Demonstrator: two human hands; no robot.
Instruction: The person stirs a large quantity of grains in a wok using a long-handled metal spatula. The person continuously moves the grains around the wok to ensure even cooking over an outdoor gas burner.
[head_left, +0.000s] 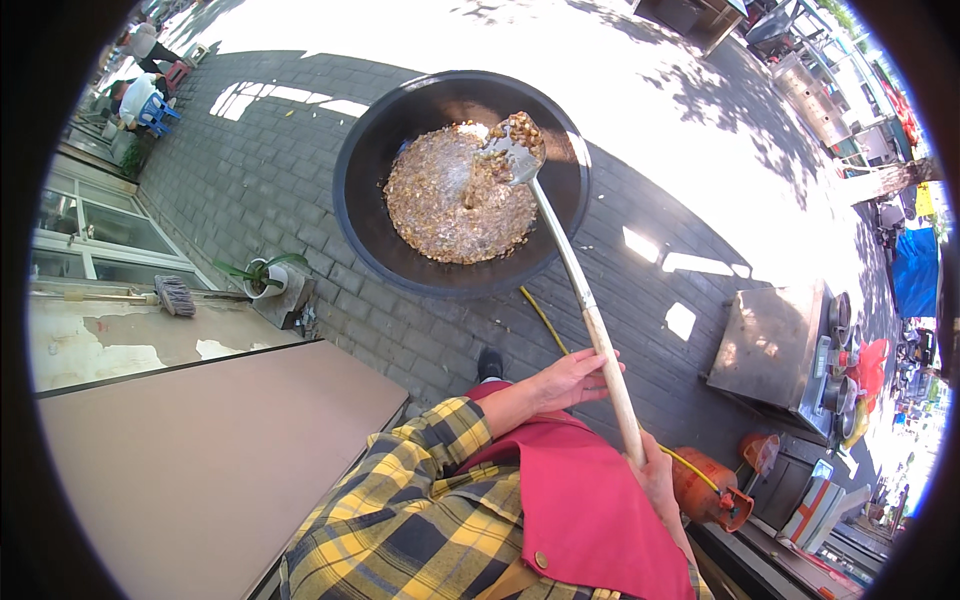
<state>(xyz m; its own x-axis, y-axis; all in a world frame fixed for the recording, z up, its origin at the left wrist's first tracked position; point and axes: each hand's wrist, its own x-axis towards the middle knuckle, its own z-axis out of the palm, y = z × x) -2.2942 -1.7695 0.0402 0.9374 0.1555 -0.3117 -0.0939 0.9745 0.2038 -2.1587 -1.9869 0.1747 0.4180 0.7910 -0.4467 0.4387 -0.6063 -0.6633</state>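
Observation:
A large dark wok (360, 217) stands before me, holding a broad mound of chopped, grainy brown food (435, 217) with a whitish powder-like patch on top. The metal head of a long-handled spatula (517, 154) lies over the right side of the mound, with some of the food on it. Its wooden handle runs down towards my body. My left hand (574, 382) is at the middle of the handle, thumb on it and fingers partly behind. Near the handle's lower end, my right hand (654, 472) is closed around the wood.
An orange gas cylinder (697, 484) with a yellow hose lies at lower right. Beyond it is a metal table (765, 337) with pots beside it. At left are a potted plant (266, 279), a brush (175, 295) and a brown panel (225, 465). People sit at upper left.

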